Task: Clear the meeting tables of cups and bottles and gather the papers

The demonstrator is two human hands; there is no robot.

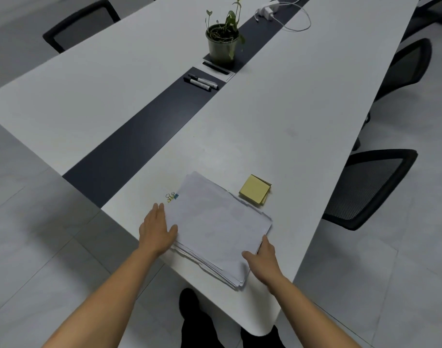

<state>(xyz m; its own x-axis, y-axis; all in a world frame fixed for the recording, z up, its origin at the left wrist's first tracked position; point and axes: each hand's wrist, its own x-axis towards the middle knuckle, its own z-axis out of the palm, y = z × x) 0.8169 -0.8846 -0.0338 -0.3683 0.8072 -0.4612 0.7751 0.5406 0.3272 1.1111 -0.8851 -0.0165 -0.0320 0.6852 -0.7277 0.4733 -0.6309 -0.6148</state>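
Note:
A stack of white papers (218, 223) lies at the near end of the long white meeting table (277, 116), its sheets a little uneven at the near edge. My left hand (158, 228) lies flat with straight fingers against the stack's left side, thumb on the top sheet. My right hand (263, 257) presses the stack's near right corner with fingers extended, thumb on top. No cups or bottles are in view.
A yellow sticky-note pad (255, 189) sits just right of the papers, small binder clips (171, 197) just left. Two markers (201, 82), a potted plant (222, 38) and a white charger with cable (267, 10) line the dark centre strip. Black chairs (373, 187) stand along both sides.

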